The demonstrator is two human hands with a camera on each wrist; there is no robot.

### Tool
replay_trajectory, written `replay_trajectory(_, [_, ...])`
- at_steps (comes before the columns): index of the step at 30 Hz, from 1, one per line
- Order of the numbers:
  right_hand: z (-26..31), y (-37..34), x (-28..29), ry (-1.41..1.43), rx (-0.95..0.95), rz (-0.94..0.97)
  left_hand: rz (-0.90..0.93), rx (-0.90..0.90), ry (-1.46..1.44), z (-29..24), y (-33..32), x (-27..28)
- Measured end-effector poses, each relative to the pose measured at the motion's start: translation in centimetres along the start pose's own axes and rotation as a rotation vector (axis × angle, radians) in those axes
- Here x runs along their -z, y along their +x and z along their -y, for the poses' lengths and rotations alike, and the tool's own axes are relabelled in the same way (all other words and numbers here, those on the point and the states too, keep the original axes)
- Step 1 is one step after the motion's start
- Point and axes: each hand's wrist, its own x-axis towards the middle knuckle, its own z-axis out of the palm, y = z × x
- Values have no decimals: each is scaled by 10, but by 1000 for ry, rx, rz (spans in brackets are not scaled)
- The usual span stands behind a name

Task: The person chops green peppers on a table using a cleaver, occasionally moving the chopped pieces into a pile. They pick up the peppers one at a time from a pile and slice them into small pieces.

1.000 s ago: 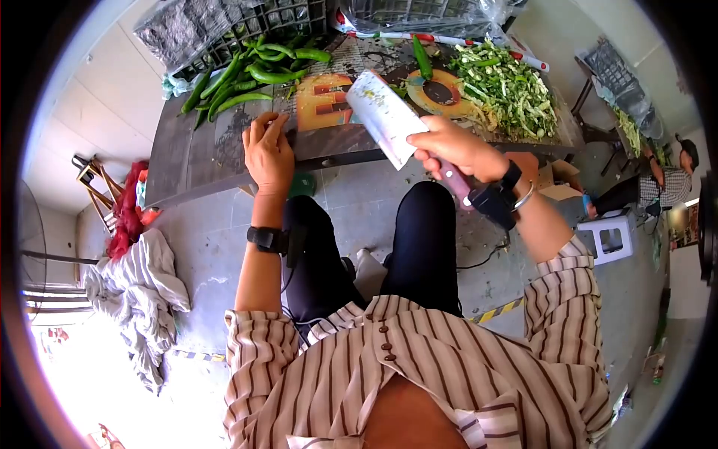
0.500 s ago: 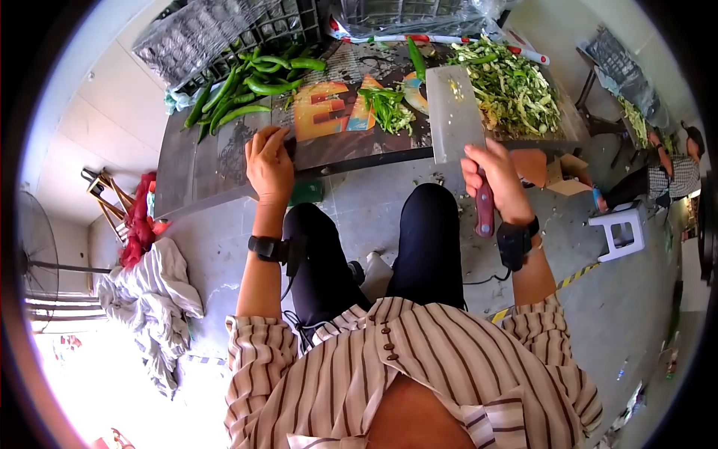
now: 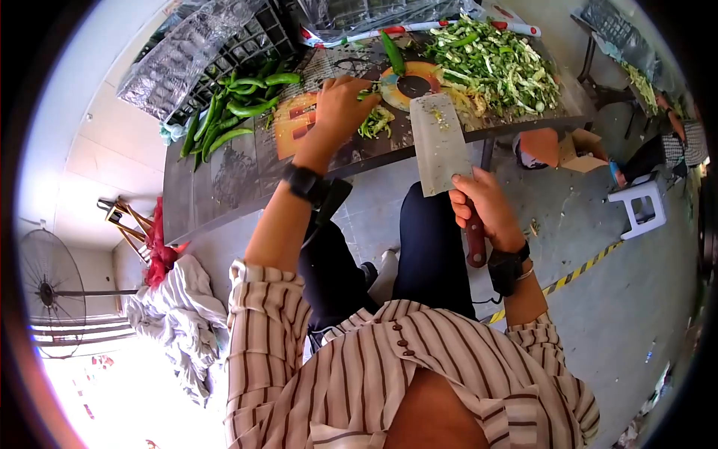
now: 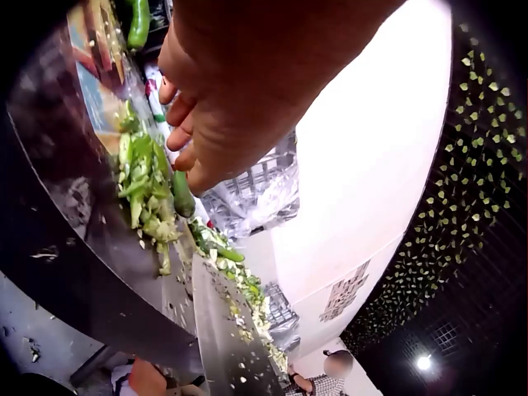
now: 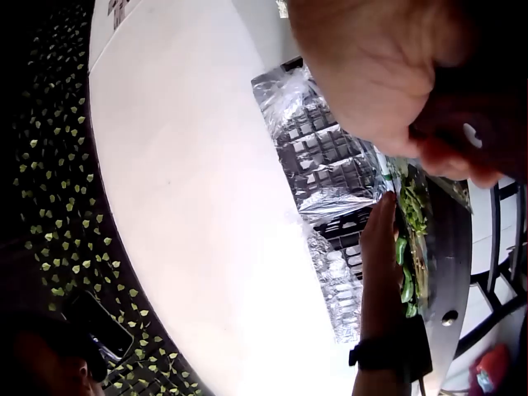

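Note:
Over the small heap of cut green pepper [image 3: 376, 122] on the table hovers the left hand [image 3: 340, 112], fingers loosely bent; in the left wrist view that hand [image 4: 223, 99] is above the cut pieces [image 4: 147, 177], apparently gripping nothing. The right hand [image 3: 490, 209] grips the cleaver [image 3: 440, 142] by its dark red handle, blade raised in front of the table edge, bits stuck to it. One whole green pepper [image 3: 393, 54] lies behind. Whole peppers [image 3: 224, 120] are piled at the left, a large chopped heap [image 3: 497, 71] at the right.
Plastic-lined black crates [image 3: 202, 56] stand along the back of the table [image 3: 224, 187]. Right of it are a cardboard box [image 3: 582, 153], a white stool [image 3: 640, 208] and another person. A fan [image 3: 48, 292] and grey cloth [image 3: 176, 307] are at the left.
The left hand has moved right and forward from the table's front edge to the cut pepper. The cleaver swung right, off the cut pieces, and now sits slightly lower and nearer the body.

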Motion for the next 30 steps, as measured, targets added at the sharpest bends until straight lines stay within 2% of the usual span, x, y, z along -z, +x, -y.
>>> replay_trajectory(2, [2, 0, -2, -1, -29, -4, 47, 57, 15, 1, 8, -14])
replay_trajectory(4, [2, 0, -1, 10, -44, -6, 143, 130, 151, -1, 13, -18])
replay_trajectory(6, [2, 0, -1, 23, -64, -7, 137, 118, 113, 13, 19, -23])
replay_trajectory(8, [5, 0, -2, -18, -67, 14, 105, 235, -127, 24, 19, -24])
replay_trajectory(10, [5, 2, -4, -16, -82, 27, 108, 241, -106, 28, 14, -16])
replay_trajectory(13, [9, 2, -9, -39, -111, 43, 101, 233, -263, 36, 5, -5])
replay_trajectory(17, [9, 2, -14, -45, -146, 88, 19, 291, -211, 36, -9, 4])
replay_trajectory(20, [10, -2, -21, -62, -158, 96, -12, 240, -201, 35, -18, 8])
replay_trajectory(22, [10, -4, -26, -80, -165, 92, -86, 95, -134, 23, -20, 17])
replay_trajectory(23, [9, -4, -28, -90, -170, 87, -89, 97, -136, 18, -22, 21])
replay_trajectory(25, [8, -3, -29, -119, -161, 72, -4, -23, -131, 1, -25, 34])
replay_trajectory(26, [7, -2, -29, -141, -152, 57, -7, -23, -131, -3, -28, 34])
replay_trajectory(28, [6, 2, -24, -146, -123, 65, 103, -45, -216, -6, -32, 31])
replay_trajectory(30, [7, 4, -18, -152, -96, 75, 100, -81, -199, -3, -37, 22])
